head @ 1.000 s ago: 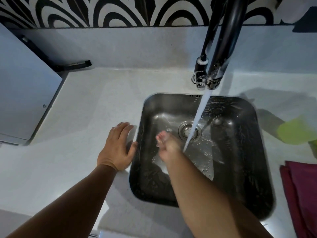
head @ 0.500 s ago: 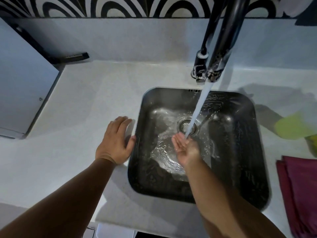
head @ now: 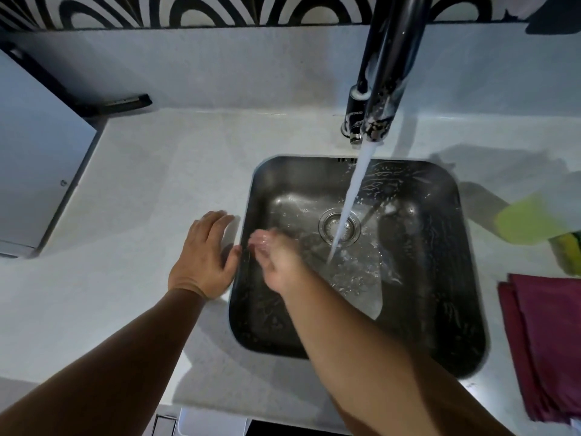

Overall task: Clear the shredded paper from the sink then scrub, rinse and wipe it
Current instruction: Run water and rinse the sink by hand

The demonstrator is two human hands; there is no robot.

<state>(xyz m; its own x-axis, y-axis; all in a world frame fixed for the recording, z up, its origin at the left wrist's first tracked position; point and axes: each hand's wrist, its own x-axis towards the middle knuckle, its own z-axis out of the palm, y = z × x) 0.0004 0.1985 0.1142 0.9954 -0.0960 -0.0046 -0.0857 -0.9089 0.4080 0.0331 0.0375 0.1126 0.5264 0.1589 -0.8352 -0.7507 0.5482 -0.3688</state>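
Sink (head: 440, 309) is getting its rinse from my fingers (head: 261, 240): on my right hand (head: 276, 262) they are lying loosely cupped, wet and blurred, holding nothing I can make out, and they are now brushing along the basin's left wall, having swung there from under the water stream (head: 349, 209) near the drain (head: 339, 228). My left hand (head: 204, 256) is staying flat, fingers straight, on the counter (head: 157, 184) at the sink's left edge. I am seeing no shredded paper in the basin, so I am judging the rinse well along, with the maroon cloth (head: 547, 347) waiting at the counter's right edge.
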